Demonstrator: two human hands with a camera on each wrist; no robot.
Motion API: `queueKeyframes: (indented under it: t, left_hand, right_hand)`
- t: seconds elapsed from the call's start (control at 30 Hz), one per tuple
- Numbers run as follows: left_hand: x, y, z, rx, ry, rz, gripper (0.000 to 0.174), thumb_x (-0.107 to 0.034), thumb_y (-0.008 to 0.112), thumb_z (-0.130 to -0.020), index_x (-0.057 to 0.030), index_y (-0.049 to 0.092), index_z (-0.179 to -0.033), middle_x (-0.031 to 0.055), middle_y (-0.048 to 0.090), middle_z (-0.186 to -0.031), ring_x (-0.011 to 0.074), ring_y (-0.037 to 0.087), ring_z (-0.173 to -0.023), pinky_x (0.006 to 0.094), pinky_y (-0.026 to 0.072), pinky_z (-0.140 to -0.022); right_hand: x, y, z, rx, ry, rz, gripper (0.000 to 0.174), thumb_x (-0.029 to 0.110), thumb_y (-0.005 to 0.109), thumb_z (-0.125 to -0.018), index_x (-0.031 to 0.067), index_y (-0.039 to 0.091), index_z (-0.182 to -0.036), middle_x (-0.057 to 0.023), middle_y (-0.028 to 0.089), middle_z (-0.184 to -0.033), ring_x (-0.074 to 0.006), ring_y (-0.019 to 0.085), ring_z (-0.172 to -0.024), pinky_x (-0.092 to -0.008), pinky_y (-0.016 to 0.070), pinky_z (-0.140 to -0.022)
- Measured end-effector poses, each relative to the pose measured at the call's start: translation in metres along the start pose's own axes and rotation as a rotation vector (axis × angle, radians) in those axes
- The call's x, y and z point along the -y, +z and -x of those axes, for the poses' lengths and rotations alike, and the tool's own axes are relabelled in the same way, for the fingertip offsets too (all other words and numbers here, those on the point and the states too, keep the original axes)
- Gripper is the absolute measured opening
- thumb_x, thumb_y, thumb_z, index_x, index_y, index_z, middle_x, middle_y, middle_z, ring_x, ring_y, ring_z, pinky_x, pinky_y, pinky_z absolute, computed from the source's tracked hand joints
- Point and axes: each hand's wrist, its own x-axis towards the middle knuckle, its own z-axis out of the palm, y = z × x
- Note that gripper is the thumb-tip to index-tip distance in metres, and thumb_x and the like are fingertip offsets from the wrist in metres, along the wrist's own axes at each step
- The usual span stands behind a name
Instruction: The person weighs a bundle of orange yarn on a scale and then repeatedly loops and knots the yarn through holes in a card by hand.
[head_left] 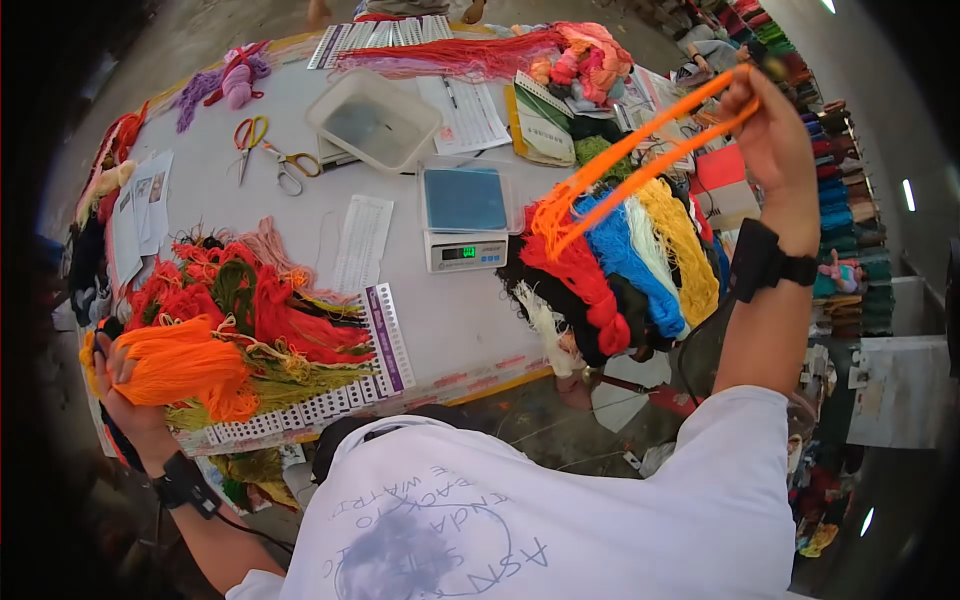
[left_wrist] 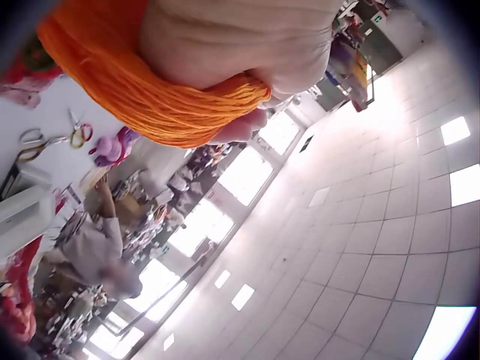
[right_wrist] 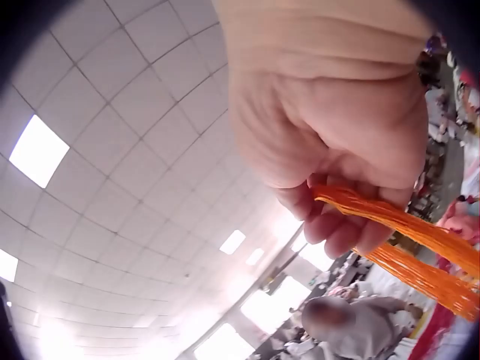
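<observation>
My left hand (head_left: pixel 125 385) grips a thick hank of orange yarn (head_left: pixel 195 365) at the table's near left corner, and in the left wrist view the strands wrap around the hand. Raised at the right, my right hand (head_left: pixel 768 125) holds a stretched loop of orange yarn (head_left: pixel 640 120) by its upper end. In the right wrist view its fingers curl round the strands. The loop's lower end hangs over a row of red yarn (head_left: pixel 580 275), blue yarn (head_left: pixel 635 262) and yellow yarn (head_left: pixel 680 245). Below the left hand's hank lie red and green hanks (head_left: pixel 290 310) on a punched card strip (head_left: pixel 388 335).
A small scale (head_left: pixel 465 215) with a lit display stands mid-table. Behind it are a translucent plastic box (head_left: pixel 375 115), two pairs of scissors (head_left: pixel 245 140) and a notebook (head_left: pixel 542 120). A purple yarn bundle (head_left: pixel 237 85) lies at the far left. Another person (left_wrist: pixel 90 247) is across the table.
</observation>
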Motion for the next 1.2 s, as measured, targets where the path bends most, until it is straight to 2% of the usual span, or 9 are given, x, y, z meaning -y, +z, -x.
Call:
queueKeyframes:
  t: [0.2,0.33,0.4,0.43,0.47,0.53,0.67,0.93,1.2]
  left_hand:
    - [0.081,0.022,0.024,-0.144,-0.043,-0.021,0.022,-0.019,0.044,-0.096,-0.0017,0.054,-0.106,0.0002,0.039,-0.073,0.0101,0.044,-0.061,0.0235,0.0409,-0.054]
    - [0.117,0.037,0.041,-0.225,-0.162,-0.009,0.016,-0.017,0.045,-0.096,-0.0035,0.052,-0.099,0.0006,0.039,-0.075,0.0097,0.043,-0.060,0.0244,0.0412,-0.049]
    - [0.122,0.041,0.047,-0.309,-0.221,-0.010,0.014,-0.016,0.046,-0.095,-0.0042,0.051,-0.100,0.0004,0.038,-0.075,0.0094,0.042,-0.059,0.0241,0.0399,-0.048]
    - [0.122,0.044,0.049,-0.311,-0.221,-0.021,0.014,-0.016,0.046,-0.095,-0.0042,0.051,-0.100,0.0004,0.038,-0.075,0.0094,0.042,-0.059,0.0241,0.0399,-0.048]
    - [0.120,0.050,0.051,-0.282,-0.237,-0.004,0.014,-0.016,0.044,-0.096,-0.0037,0.050,-0.101,0.0005,0.037,-0.075,0.0095,0.042,-0.060,0.0249,0.0390,-0.050]
    - [0.117,0.063,0.053,-0.253,-0.249,0.001,0.015,-0.016,0.043,-0.097,-0.0031,0.049,-0.102,0.0007,0.036,-0.075,0.0096,0.042,-0.060,0.0257,0.0381,-0.051]
    - [0.114,0.087,0.053,-0.152,-0.271,0.039,0.014,-0.015,0.042,-0.097,-0.0033,0.048,-0.101,0.0009,0.036,-0.076,0.0103,0.042,-0.063,0.0262,0.0379,-0.055]
    - [0.139,0.100,0.043,-0.496,-0.237,-0.027,0.014,-0.013,0.041,-0.096,-0.0026,0.044,-0.105,0.0026,0.039,-0.081,0.0124,0.043,-0.069,0.0271,0.0396,-0.061]
    - [0.175,0.120,0.039,-0.114,-0.421,-0.283,0.012,-0.018,0.041,-0.097,-0.0072,0.043,-0.102,0.0036,0.041,-0.088,0.0142,0.046,-0.075,0.0293,0.0455,-0.065]
  right_hand:
    - [-0.005,0.042,-0.048,0.064,-0.096,-0.025,0.021,0.016,0.056,-0.091,-0.0010,0.062,-0.102,-0.0080,0.064,-0.087,-0.0163,0.061,-0.085,-0.0317,0.0496,-0.084]
    - [-0.120,0.058,-0.069,0.006,-0.088,0.202,0.019,0.017,0.056,-0.089,0.0003,0.064,-0.094,-0.0082,0.062,-0.079,-0.0175,0.059,-0.077,-0.0329,0.0469,-0.070]
    - [-0.207,0.067,-0.055,-0.150,-0.184,0.759,0.019,0.018,0.055,-0.087,0.0021,0.065,-0.089,-0.0065,0.058,-0.073,-0.0155,0.055,-0.073,-0.0305,0.0418,-0.063]
    - [-0.239,0.076,-0.041,-0.182,0.035,0.453,0.016,0.014,0.054,-0.085,0.0032,0.065,-0.087,-0.0052,0.055,-0.069,-0.0148,0.054,-0.067,-0.0282,0.0400,-0.059]
    - [-0.288,0.067,-0.036,-0.205,0.317,0.302,0.027,0.030,0.066,-0.080,0.0048,0.060,-0.071,0.0007,0.048,-0.063,-0.0123,0.044,-0.059,-0.0290,0.0347,-0.053]
    - [-0.398,0.053,0.001,-0.275,0.645,-0.545,0.015,0.018,0.060,-0.089,0.0031,0.060,-0.087,-0.0031,0.058,-0.071,-0.0123,0.057,-0.060,-0.0223,0.0464,-0.052]
    - [-0.493,0.040,0.090,-0.437,1.080,-0.723,0.018,0.018,0.057,-0.090,0.0008,0.054,-0.096,-0.0103,0.062,-0.086,-0.0175,0.061,-0.070,-0.0235,0.0509,-0.055]
    - [-0.490,0.038,0.131,-0.659,1.077,-0.421,0.021,0.020,0.056,-0.087,0.0027,0.051,-0.098,-0.0085,0.057,-0.086,-0.0196,0.058,-0.076,-0.0309,0.0474,-0.062]
    - [-0.472,0.048,0.104,-0.530,0.963,-0.153,0.050,0.016,0.061,-0.081,0.0128,0.045,-0.128,-0.0027,0.053,-0.100,-0.0159,0.049,-0.086,-0.0341,0.0415,-0.073]
